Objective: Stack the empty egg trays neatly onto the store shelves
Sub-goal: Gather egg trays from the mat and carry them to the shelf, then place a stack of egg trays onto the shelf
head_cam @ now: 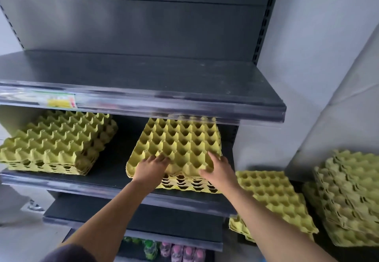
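A stack of yellow egg trays [180, 144] sits on the right half of the middle shelf [102, 181]. Both hands rest on the front edge of its top tray. My left hand [150, 169] lies on the front left corner with fingers spread over the cups. On the front right, my right hand [217, 170] has its fingers laid flat across the cups. A second stack of yellow trays [59, 142] stands on the left half of the same shelf.
The upper shelf [143, 85] overhangs the trays' back edge. More yellow tray stacks [274, 198] [348, 196] lie low at the right of the shelving. Bottles [174, 251] stand on the lowest level. A grey wall [307, 56] closes the right side.
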### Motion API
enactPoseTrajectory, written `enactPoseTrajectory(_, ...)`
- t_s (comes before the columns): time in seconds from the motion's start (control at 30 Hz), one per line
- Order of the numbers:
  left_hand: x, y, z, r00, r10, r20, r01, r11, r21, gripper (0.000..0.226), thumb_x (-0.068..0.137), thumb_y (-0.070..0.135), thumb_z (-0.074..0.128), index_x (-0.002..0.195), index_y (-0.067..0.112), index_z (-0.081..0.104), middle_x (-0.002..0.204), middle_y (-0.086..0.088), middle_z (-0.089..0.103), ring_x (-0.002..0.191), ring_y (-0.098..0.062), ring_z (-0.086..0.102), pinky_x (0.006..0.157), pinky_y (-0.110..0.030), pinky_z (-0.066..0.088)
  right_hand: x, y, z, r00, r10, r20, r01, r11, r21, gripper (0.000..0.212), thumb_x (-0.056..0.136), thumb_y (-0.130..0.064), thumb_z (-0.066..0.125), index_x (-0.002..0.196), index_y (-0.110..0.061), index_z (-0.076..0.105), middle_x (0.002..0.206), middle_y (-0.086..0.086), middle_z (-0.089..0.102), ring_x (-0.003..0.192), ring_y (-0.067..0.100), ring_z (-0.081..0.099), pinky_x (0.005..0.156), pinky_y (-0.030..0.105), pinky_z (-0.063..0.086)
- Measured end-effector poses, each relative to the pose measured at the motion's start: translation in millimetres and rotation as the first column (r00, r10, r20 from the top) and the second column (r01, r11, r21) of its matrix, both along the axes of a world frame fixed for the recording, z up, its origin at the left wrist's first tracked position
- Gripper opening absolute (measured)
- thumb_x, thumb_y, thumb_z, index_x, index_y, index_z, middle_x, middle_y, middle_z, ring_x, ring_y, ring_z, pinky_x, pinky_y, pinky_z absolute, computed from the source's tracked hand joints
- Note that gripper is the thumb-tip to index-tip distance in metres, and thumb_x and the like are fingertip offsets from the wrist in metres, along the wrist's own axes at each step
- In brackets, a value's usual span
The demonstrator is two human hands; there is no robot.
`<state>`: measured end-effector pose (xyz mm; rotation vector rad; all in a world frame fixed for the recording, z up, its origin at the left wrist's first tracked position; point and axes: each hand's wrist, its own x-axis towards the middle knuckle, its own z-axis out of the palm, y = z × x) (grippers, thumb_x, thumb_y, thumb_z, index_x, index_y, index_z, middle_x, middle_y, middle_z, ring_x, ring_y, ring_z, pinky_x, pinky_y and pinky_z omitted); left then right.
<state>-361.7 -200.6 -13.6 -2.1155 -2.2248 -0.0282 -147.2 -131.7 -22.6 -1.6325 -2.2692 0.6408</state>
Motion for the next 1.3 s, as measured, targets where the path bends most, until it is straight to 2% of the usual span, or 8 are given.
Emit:
enactPoseTrajectory(0.13,0,0,-10,1.0,-0.009,-0.017,0.01,0.999,0.04,0.052,0.091,0.013,0.046,0.139,0.031,0.035,0.141,0.007,0.04,0.127,-0.02,0.039,0.096,-0.034,0.04,3,-1,-8,0.991,-0.018,0.13,0.009,0.998,0.067,0.079,0.083,-0.062,0.053,0.148,-0.03,0.023,0.14,0.014,0.037,0.13,0.035,0.035,0.106,0.041,0.035)
enactPoseTrajectory(0.27,7,-5,-9,0.999,0.043,0.004,-0.043,0.997,0.061,0.055,0.083,0.021,0.051,0.136,0.029,0.037,0.135,0.006,0.046,0.124,-0.022,0.042,0.096,-0.036,0.036,7,0,-7,0.989,0.017,0.149,-0.027,0.997,0.066,0.08,0.083,-0.065,0.051,0.147,-0.024,0.026,0.139,0.015,0.041,0.129,0.034,0.038,0.105,0.042,0.038)
enactPoseTrajectory(0.47,32,0,-2,0.994,-0.077,-0.077,0.094,0.964,0.247,0.046,0.061,0.035,0.075,0.104,0.022,0.065,0.095,0.0,0.066,0.086,-0.026,0.063,0.077,-0.04,0.05,33,-2,3,0.971,0.036,0.238,-0.096,0.964,0.247,0.057,0.094,-0.059,0.03,0.141,-0.027,0.036,0.135,0.006,0.051,0.121,0.027,0.049,0.095,0.04,0.047)
enactPoseTrajectory(0.6,68,15,14,0.977,-0.173,-0.123,0.203,0.93,0.306,0.033,0.065,0.027,0.076,0.097,0.021,0.068,0.092,0.001,0.069,0.082,-0.022,0.065,0.073,-0.037,0.051,69,-1,16,0.962,0.027,0.271,-0.14,0.903,0.407,0.047,0.097,-0.046,0.038,0.138,-0.023,0.044,0.132,0.004,0.053,0.118,0.025,0.051,0.095,0.04,0.045)
enactPoseTrajectory(0.8,134,38,29,0.956,-0.268,-0.122,0.294,0.898,0.329,0.024,0.069,0.019,0.074,0.092,0.019,0.069,0.089,0.0,0.07,0.082,-0.023,0.066,0.072,-0.037,0.051,149,16,26,0.948,-0.044,0.315,-0.145,0.821,0.552,0.031,0.086,-0.036,0.061,0.113,-0.021,0.064,0.107,0.002,0.066,0.094,0.025,0.062,0.075,0.04,0.052)
enactPoseTrajectory(0.93,200,55,22,0.943,-0.316,-0.108,0.334,0.876,0.347,0.014,0.072,0.014,0.063,0.085,0.018,0.067,0.08,0.001,0.068,0.076,-0.022,0.065,0.069,-0.035,0.051,220,31,19,0.944,-0.058,0.326,-0.129,0.841,0.526,0.028,0.081,-0.033,0.067,0.106,-0.02,0.067,0.102,0.002,0.067,0.089,0.027,0.064,0.07,0.04,0.052)
enactPoseTrajectory(1.07,274,71,-3,0.944,-0.323,-0.063,0.328,0.902,0.28,0.029,0.075,0.022,0.038,0.079,0.018,0.067,0.075,0.003,0.067,0.073,-0.022,0.064,0.064,-0.034,0.051,294,46,-4,0.929,-0.026,0.368,-0.149,0.886,0.438,0.031,0.089,-0.035,0.057,0.116,-0.021,0.063,0.11,0.002,0.064,0.101,0.026,0.06,0.081,0.042,0.05)
enactPoseTrajectory(1.3,359,80,-72,0.941,-0.338,0.029,0.337,0.941,0.038,0.023,0.064,0.022,0.056,0.082,0.024,0.069,0.071,0.008,0.065,0.068,-0.018,0.064,0.061,-0.029,0.049,383,57,-67,0.903,0.068,0.424,-0.157,0.971,0.18,0.039,0.097,-0.037,0.043,0.133,-0.025,0.05,0.128,0.0,0.054,0.119,0.024,0.049,0.095,0.04,0.042)
